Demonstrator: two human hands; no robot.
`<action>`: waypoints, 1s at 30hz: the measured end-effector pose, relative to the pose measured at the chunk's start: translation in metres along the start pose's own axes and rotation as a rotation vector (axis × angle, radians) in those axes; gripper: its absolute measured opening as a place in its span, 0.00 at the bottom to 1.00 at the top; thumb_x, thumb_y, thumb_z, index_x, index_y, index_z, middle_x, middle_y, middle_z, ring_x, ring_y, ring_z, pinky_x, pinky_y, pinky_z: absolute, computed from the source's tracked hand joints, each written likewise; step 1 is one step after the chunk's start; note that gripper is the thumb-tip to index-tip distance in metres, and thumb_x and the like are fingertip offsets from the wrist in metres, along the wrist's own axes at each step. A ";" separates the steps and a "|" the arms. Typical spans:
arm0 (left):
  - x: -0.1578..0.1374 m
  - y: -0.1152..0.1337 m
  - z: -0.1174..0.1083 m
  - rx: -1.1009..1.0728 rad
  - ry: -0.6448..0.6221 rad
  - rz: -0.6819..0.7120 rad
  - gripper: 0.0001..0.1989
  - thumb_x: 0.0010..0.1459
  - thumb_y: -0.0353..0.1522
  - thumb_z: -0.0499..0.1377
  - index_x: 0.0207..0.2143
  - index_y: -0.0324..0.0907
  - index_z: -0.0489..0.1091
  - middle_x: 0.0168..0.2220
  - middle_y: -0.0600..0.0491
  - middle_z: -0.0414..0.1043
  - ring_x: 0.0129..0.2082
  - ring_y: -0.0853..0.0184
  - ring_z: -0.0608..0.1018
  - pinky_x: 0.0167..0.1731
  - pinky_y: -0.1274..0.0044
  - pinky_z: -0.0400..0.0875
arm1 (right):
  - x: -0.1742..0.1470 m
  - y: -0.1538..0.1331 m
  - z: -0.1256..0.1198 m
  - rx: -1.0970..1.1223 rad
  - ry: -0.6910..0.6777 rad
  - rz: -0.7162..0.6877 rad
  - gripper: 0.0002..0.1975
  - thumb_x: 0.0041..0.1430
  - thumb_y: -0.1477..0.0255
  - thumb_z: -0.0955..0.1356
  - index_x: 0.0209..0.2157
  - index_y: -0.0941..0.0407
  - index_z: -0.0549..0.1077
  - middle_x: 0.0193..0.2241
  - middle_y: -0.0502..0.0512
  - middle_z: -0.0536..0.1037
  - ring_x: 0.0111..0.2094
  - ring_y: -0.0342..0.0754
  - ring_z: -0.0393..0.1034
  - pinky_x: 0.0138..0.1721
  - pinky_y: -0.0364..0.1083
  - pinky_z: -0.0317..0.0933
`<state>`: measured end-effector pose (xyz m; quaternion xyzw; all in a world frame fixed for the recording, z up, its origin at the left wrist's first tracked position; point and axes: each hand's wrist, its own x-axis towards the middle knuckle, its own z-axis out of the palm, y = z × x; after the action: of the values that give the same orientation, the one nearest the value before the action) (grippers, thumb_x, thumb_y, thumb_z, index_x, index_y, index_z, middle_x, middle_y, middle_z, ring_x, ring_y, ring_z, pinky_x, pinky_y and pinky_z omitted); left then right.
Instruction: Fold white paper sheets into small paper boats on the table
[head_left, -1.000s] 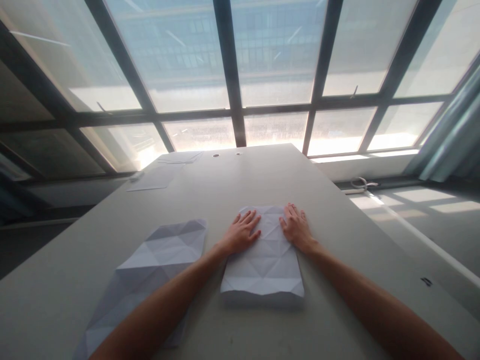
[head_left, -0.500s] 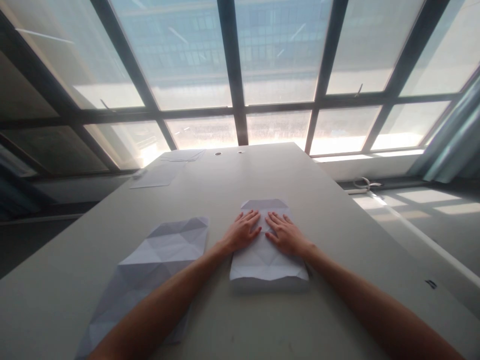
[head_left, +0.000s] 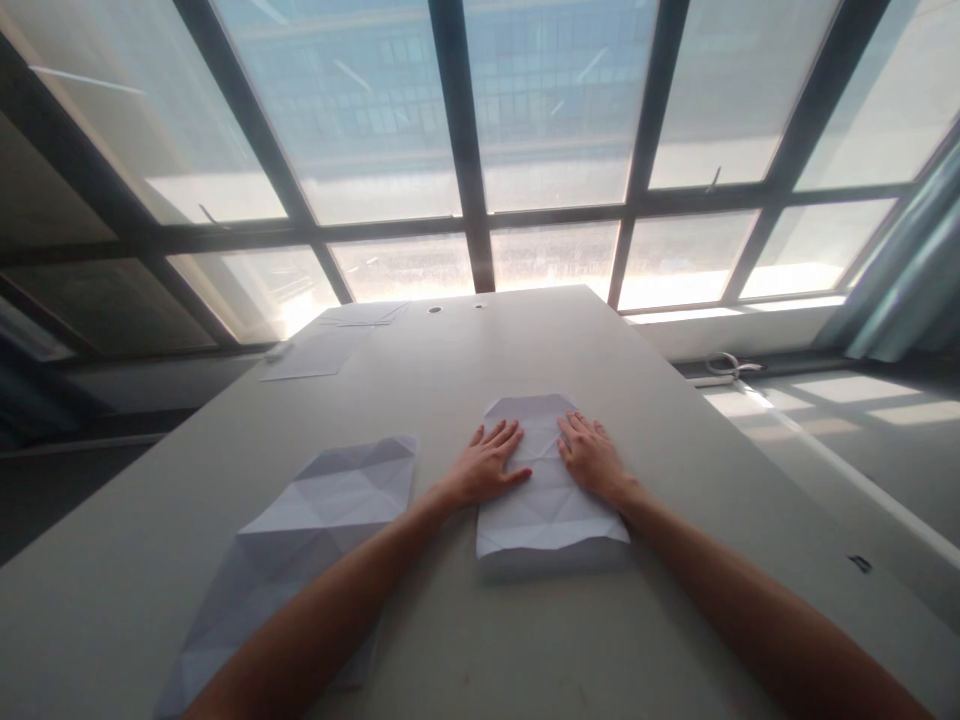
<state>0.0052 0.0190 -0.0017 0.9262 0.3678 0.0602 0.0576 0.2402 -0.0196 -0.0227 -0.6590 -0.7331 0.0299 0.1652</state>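
Note:
A folded sheet of white paper (head_left: 544, 515) lies in front of me, creased across its face, with its near edge lifted off the table. My left hand (head_left: 489, 465) rests flat on its left side, fingers spread. On the right side of the same sheet lies my right hand (head_left: 592, 458), its fingers stretched forward near the far right corner. Both hands are open and press on the paper without gripping it. To the left is a larger creased paper (head_left: 322, 500), partly hidden under my left forearm.
The white table (head_left: 465, 370) runs away toward the windows. Flat papers (head_left: 315, 350) lie at its far left. Two small holes are near the far edge. A small dark mark (head_left: 859, 564) sits at the right. A coiled cable (head_left: 724, 365) is beyond the right edge.
My right hand has slid outward to the right, widening the gap between the hands. The folded paper has shifted slightly right, while my left hand stays nearly in place.

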 end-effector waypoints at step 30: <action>0.002 -0.001 -0.003 -0.079 0.051 -0.033 0.34 0.61 0.52 0.54 0.65 0.49 0.57 0.67 0.49 0.52 0.67 0.55 0.54 0.64 0.60 0.47 | -0.011 -0.014 -0.017 0.118 -0.043 -0.339 0.29 0.63 0.57 0.65 0.62 0.55 0.63 0.63 0.62 0.62 0.65 0.53 0.54 0.64 0.55 0.44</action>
<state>0.0056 0.0214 0.0008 0.9152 0.3815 0.0973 0.0859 0.2324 -0.0355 -0.0049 -0.5141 -0.8342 0.0587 0.1907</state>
